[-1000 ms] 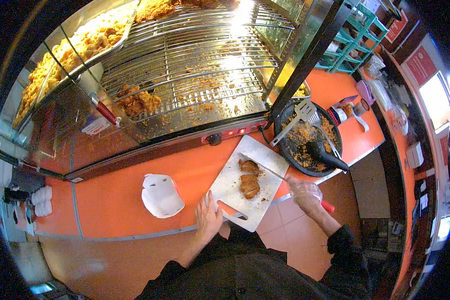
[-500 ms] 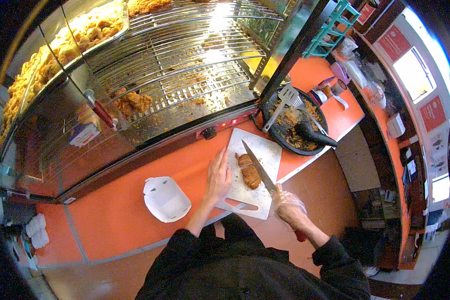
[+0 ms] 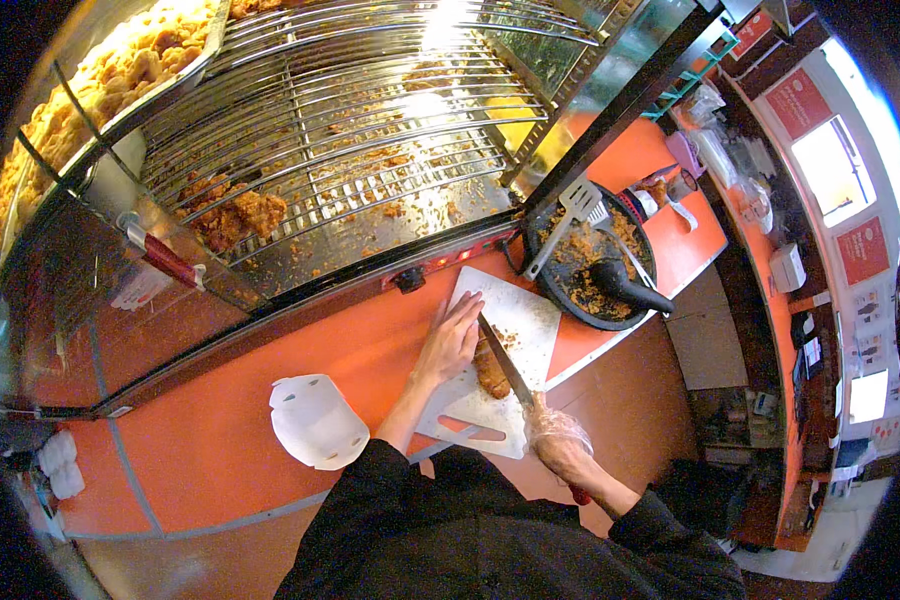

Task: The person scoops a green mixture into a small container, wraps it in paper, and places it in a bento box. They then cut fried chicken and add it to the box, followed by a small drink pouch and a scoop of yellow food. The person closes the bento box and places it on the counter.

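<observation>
— Where is the breaded, golden-brown fried cutlet (image 3: 491, 372)?

— On the white rectangular plastic cutting board (image 3: 515, 318), on the orange counter (image 3: 220, 440); the bare left hand (image 3: 450, 340) lies flat beside it, fingers spread, gripping nothing.

— And the other?

— The gloved right hand (image 3: 558, 440) is clenched round 1 long steel knife (image 3: 505, 362); its blade lies across the cutlet.

Knife handle (image 3: 577, 492) hidden in gloved right hand (image 3: 558, 440) (red end peeks out) — fried piece (image 3: 490, 372) partly behind blade.

Single head cam, fisheye, looks steeply down, close over counter (image 3: 220, 440).
</observation>
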Motion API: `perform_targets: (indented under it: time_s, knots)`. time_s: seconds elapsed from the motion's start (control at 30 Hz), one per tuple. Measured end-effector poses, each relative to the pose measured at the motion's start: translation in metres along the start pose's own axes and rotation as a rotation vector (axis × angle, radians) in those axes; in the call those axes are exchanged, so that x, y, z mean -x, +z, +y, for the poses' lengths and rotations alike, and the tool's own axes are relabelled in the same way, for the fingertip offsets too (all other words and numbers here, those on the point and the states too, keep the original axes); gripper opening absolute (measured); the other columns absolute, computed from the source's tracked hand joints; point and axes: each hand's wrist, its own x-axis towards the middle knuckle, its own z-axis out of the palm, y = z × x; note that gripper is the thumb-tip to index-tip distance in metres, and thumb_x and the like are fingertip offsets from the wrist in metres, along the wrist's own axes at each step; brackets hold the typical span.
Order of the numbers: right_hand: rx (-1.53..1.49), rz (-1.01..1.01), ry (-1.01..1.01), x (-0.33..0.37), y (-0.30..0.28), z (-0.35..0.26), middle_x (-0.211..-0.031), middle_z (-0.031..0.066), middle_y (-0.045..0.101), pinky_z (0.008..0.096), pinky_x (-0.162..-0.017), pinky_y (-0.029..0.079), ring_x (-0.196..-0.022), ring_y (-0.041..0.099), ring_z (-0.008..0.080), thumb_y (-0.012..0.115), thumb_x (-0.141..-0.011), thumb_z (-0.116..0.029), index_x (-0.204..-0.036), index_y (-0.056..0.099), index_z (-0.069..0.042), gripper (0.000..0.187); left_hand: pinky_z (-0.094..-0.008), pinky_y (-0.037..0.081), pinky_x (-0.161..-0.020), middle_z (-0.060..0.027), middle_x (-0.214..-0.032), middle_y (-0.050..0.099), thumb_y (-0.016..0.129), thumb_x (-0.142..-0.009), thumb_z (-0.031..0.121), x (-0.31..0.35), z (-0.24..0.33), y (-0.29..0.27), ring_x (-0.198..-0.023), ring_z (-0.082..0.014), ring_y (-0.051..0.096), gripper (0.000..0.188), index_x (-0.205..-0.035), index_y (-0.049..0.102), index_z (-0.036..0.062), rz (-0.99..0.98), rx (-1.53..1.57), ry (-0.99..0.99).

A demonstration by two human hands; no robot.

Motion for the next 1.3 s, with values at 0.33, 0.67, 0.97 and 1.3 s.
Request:
perform_targets:
  time_s: [0.33,0.67,0.97,1.3]
  knots:
    - [0.167,-0.019,-0.092,-0.021,0.007,0.013,-0.086,0.0269,0.060,0.0519,-0.069,0.046,-0.081,0.060,0.0423,0.044,-0.080,-0.006,-0.123,0.029,-0.005,0.046,-0.0390,0.031,-0.102,-0.0206,-0.122,0.050,0.042,-0.079,0.009,-0.002,0.001,-0.001,-0.118,-0.0329,0.043,0.039,-0.113,0.052,-0.0086,-0.019,-0.093,-0.056]
    - [0.018,-0.097,-0.009,-0.050,0.029,0.029,-0.103,0.0308,0.055,0.0521,-0.082,0.040,-0.097,0.054,0.0446,0.025,-0.092,-0.030,-0.129,0.027,-0.009,0.043,-0.0378,0.029,-0.104,-0.0204,-0.122,0.050,0.042,-0.076,0.010,-0.004,0.004,0.000,-0.120,-0.0296,0.042,0.043,-0.114,0.052,-0.0077,-0.054,-0.155,-0.106]
    - [-0.033,-0.076,-0.021,-0.044,0.023,0.017,-0.104,0.0268,0.056,0.0513,-0.084,0.041,-0.098,0.053,0.0449,0.028,-0.090,-0.034,-0.136,0.024,-0.016,0.050,-0.0385,0.030,-0.103,-0.0209,-0.122,0.050,0.043,-0.075,0.010,-0.005,0.003,-0.003,-0.119,-0.0330,0.042,0.043,-0.113,0.052,-0.0077,0.018,-0.207,-0.071]
    - [-0.248,-0.030,-0.035,-0.069,0.035,0.021,-0.119,0.0297,0.047,0.0491,-0.097,0.031,-0.115,0.042,0.0440,0.006,-0.086,-0.059,-0.124,0.046,-0.009,0.075,-0.0377,0.023,-0.107,-0.0198,-0.128,0.045,0.039,-0.076,0.016,-0.010,-0.014,-0.006,-0.124,-0.0299,0.038,0.049,-0.117,0.050,-0.0080,-0.024,-0.261,-0.175]
